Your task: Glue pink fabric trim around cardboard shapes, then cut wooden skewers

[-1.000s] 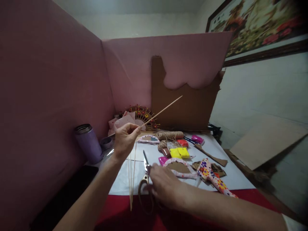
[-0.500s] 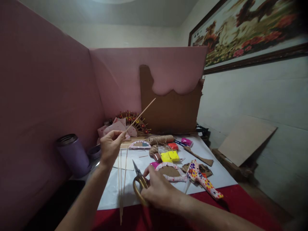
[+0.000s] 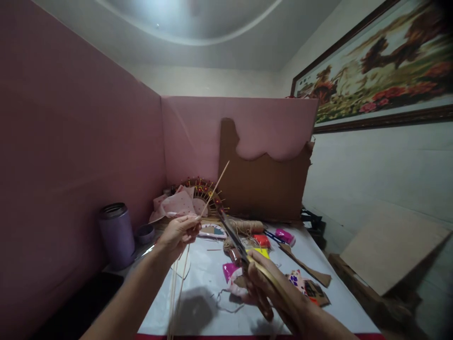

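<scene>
My left hand (image 3: 181, 232) pinches a thin wooden stick (image 3: 220, 180) that slants up to the right. Long thin sticks (image 3: 173, 295) hang below the same hand. Raised over the table, my right hand (image 3: 274, 285) grips scissors (image 3: 230, 232) with gold handles, their dark blades pointing up and left beside the stick. The blade tips look close to the stick, but I cannot tell whether they touch it. Partly behind my right hand lie a fabric-edged cardboard piece (image 3: 236, 289) and a flower-patterned glue gun (image 3: 296, 279).
A roll of twine (image 3: 249, 226), a yellow packet (image 3: 261, 252), a red packet (image 3: 261, 241) and pink packets (image 3: 285, 236) lie mid-table. A purple tumbler (image 3: 116, 236) stands at the left. Behind are a pin-studded arch (image 3: 200, 185) and a large cut cardboard sheet (image 3: 264, 189).
My right hand has lifted the scissors from low over the table up towards the stick. My left hand still holds the stick, now tilted more steeply. The view has tipped upward.
</scene>
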The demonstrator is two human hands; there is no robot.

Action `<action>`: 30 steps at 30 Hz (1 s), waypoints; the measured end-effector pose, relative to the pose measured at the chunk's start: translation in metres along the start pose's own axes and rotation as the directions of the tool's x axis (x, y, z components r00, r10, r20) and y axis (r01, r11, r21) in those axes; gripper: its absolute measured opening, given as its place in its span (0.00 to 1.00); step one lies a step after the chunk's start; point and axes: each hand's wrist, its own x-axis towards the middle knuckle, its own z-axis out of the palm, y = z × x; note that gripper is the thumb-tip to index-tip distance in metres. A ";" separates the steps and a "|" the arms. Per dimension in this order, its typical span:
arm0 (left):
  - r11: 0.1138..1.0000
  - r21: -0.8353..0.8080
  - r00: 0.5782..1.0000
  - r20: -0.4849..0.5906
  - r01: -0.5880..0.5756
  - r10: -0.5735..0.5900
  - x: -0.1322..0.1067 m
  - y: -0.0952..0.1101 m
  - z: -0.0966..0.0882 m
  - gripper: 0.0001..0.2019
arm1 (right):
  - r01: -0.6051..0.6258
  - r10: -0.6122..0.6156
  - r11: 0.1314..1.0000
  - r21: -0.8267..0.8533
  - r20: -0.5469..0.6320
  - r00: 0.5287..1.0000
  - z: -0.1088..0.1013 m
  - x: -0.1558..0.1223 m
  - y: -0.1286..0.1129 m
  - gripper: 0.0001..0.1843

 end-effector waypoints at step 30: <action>0.973 0.131 0.979 0.053 0.191 -0.199 -0.030 -0.043 0.053 0.12 | 0.136 -0.143 0.917 -0.375 0.010 0.990 -0.029 0.002 0.030 0.30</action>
